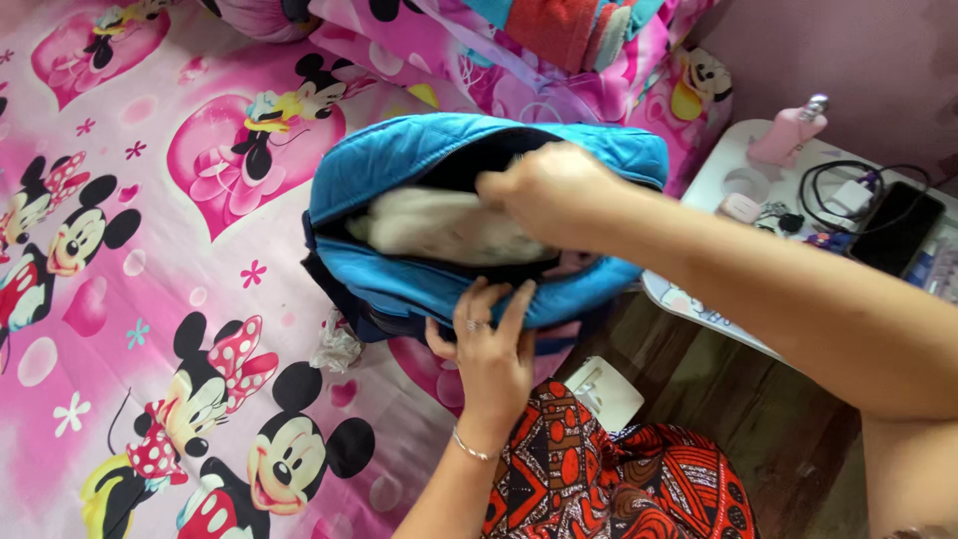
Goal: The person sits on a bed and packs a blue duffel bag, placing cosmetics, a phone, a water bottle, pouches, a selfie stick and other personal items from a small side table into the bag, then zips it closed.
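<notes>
A blue backpack (419, 160) lies open on the pink cartoon-print bedsheet (130, 250). My right hand (544, 190) is inside its opening, closed on a cream-white cloth (429, 225) that sits half inside the bag. My left hand (489, 344), with a ring and a bracelet, grips the near lower edge of the backpack, fingers spread against the blue fabric.
A crumpled white scrap (337, 344) lies on the sheet by the bag's lower left. Pillows and a folded blanket (559, 40) are stacked behind. A small white table (718, 170) at the right holds a phone (896, 228), cables and a pink bottle (788, 135). A white box (604, 391) sits near my patterned skirt.
</notes>
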